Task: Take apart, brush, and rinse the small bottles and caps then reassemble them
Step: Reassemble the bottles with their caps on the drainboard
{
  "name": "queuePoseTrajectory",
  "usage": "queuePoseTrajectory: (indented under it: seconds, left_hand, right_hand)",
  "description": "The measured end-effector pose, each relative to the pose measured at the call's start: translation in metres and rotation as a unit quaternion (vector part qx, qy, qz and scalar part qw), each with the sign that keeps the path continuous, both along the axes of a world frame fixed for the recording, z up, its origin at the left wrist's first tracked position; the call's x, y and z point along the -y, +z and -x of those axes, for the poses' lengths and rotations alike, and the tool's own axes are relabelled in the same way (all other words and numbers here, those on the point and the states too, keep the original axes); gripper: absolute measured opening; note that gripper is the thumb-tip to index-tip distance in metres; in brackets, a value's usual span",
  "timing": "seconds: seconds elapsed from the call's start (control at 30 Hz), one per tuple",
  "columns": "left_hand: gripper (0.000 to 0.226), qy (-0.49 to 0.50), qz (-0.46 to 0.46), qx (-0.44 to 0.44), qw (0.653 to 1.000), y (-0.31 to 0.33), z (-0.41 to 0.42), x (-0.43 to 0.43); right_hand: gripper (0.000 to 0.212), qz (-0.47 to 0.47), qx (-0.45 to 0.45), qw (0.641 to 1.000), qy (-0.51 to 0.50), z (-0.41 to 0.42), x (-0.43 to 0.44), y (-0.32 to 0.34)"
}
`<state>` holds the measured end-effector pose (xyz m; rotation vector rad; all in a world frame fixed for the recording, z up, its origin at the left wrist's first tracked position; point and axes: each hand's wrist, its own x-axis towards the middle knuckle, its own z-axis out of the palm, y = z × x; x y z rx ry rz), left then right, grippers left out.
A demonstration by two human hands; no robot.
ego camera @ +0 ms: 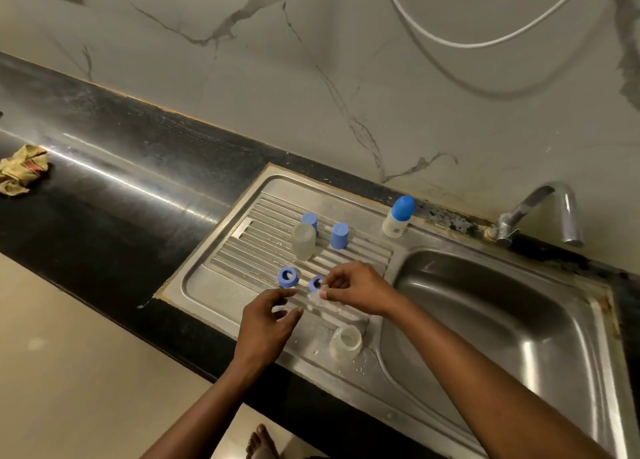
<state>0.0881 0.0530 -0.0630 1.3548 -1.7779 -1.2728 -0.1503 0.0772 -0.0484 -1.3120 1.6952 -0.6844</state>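
Steel drainboard (221,285) beside sink (485,320) | bottles (304,242), caps (339,236), rings (288,277) stand apart, likely for draining | right hand (353,289): grip narrow, pinches clear teat (317,297) just beside one ring, probably to refit it | left hand (268,323): grip loose, empty.

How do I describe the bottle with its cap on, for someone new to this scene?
Find the tap behind the sink. Just left of it, by the wall, stands a white bottle. It alone wears a blue domed cap; the other bottles are open.
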Motion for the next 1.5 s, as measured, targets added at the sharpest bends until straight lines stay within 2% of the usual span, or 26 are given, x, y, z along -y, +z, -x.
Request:
queuePoseTrajectory:
  seconds: [0.07, 0.17, 0.37, 0.53, 0.73, 0.87, 0.97, 1.07, 1.17, 1.3, 1.5]
  left_hand:
    - [0.039, -0.030, 0.015, 0.021, 0.999, -0.001, 0.016, 0.006]
    - [0.044, -0.086, 0.066, 0.071, 0.992, -0.006, 0.040, 0.016]
    - [0.054, -0.125, 0.099, 0.140, 0.977, -0.024, 0.069, 0.026]
    - [0.044, -0.139, 0.097, 0.154, 0.973, -0.029, 0.072, 0.028]
    - [0.030, -0.088, 0.006, 0.041, 0.995, -0.007, 0.076, 0.026]
    - [0.016, -0.066, -0.129, -0.089, 0.985, 0.012, 0.077, 0.019]
    - [0.021, -0.058, -0.265, -0.199, 0.942, 0.026, 0.078, 0.015]
    - [0.025, -0.049, -0.364, -0.267, 0.891, 0.039, 0.081, 0.012]
    - [0.027, -0.052, -0.398, -0.300, 0.866, 0.046, 0.082, 0.008]
    - [0.027, -0.065, -0.410, -0.306, 0.857, 0.051, 0.083, 0.005]
    - [0.029, -0.100, -0.405, -0.297, 0.859, 0.054, 0.084, -0.001]
  right_hand:
    - [0.012, -0.012, 0.069, 0.996, -0.057, 0.013, -0.013, 0.004]
    - [0.018, -0.028, 0.232, 0.961, -0.149, 0.028, -0.037, 0.009]
    - [0.024, -0.051, 0.371, 0.902, -0.215, 0.039, -0.077, 0.003]
    - [0.022, -0.045, 0.379, 0.891, -0.248, 0.038, -0.089, 0.006]
    - [0.033, -0.037, 0.411, 0.874, -0.258, 0.035, -0.091, 0.015]
    - [0.031, -0.033, 0.377, 0.896, -0.234, 0.030, -0.089, 0.024]
    - [0.026, -0.016, 0.362, 0.905, -0.221, 0.024, -0.084, 0.035]
    - [0.028, 0.012, 0.340, 0.916, -0.211, 0.019, -0.078, 0.048]
    - [0.018, 0.044, 0.261, 0.942, -0.204, 0.014, -0.075, 0.057]
    - [0.007, 0.090, 0.130, 0.964, -0.212, 0.009, -0.071, 0.061]
    - [0.022, 0.099, 0.058, 0.967, -0.228, 0.008, -0.066, 0.053]
